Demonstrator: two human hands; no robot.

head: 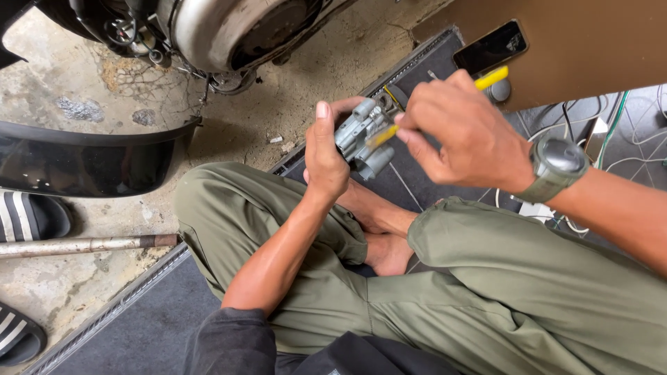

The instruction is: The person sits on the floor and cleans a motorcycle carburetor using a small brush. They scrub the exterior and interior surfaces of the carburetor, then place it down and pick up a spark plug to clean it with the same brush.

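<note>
The left hand (325, 156) grips a grey metal engine part (361, 135), fingers wrapped around its left side, holding it up over the crossed legs. The right hand (462, 132), with a watch (559, 163) on its wrist, is closed around a yellow-handled screwdriver (492, 78) whose tip meets the part. The person sits cross-legged in olive trousers (500, 278) on a dark mat (149, 323). A phone (490, 47) lies on a brown board at the far right. To the far left stands a scooter wheel (229, 28); a metal pipe (83, 244) and sandals (28, 217) lie on the concrete at the left.
</note>
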